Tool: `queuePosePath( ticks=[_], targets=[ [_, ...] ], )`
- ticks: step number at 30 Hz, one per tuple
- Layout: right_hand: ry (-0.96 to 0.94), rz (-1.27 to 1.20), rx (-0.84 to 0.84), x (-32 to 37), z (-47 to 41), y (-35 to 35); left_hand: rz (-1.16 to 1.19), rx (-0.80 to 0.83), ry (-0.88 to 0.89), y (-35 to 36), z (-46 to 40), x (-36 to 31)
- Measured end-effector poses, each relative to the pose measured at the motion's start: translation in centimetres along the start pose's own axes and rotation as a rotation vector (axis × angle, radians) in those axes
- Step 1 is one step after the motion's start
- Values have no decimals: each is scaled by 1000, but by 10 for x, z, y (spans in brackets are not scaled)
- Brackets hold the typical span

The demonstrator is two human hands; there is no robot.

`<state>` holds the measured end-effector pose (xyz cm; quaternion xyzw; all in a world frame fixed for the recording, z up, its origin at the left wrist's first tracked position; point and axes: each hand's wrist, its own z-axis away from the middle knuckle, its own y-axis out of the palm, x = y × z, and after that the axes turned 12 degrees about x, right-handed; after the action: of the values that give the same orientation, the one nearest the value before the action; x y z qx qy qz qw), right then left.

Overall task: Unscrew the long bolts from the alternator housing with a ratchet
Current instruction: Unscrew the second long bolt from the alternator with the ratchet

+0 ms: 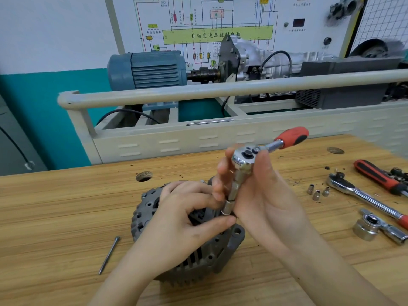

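The right hand (pixel 260 191) curls its fingers round the chrome head and knurled extension of the ratchet (pixel 245 160), whose red-and-black handle juts up and away. Just below the grip, the left hand (pixel 187 217) pinches the smooth steel socket (pixel 227 207) between thumb and forefinger, resting on the grey, ribbed cast alternator housing (pixel 192 257) beneath both hands. The bolt under the socket is hidden. Left of the grip, one long bolt (pixel 109 255) lies loose on the wooden bench (pixel 55 217). Right of it lie three small sockets (pixel 316 192) and a second ratchet (pixel 362 195).
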<state>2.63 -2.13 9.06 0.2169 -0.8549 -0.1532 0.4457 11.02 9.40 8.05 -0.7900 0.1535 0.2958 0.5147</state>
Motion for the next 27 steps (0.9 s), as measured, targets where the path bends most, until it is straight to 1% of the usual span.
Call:
queuePosePath(
  ticks=[4, 7, 11, 16, 20, 23, 27],
  targets=[
    [-35, 96, 11, 0, 1, 3, 26, -25, 7, 1, -2, -2],
    [-48, 86, 25, 1, 1, 4, 28, -17, 19, 1, -3, -1],
    [-13, 72, 47, 1, 1, 3, 38, -22, 10, 1, -2, -1],
    [16, 28, 51, 2, 1, 2, -10, 24, 32, 0, -1, 0],
    [-24, 99, 46, 1, 2, 4, -11, -13, 21, 1, -1, -3],
    [-68, 93, 51, 4, 3, 5, -21, -18, 4, 2, -2, -2],
    [-38, 89, 69, 4, 3, 4, -3, -9, 16, 1, -2, -3]
  ],
)
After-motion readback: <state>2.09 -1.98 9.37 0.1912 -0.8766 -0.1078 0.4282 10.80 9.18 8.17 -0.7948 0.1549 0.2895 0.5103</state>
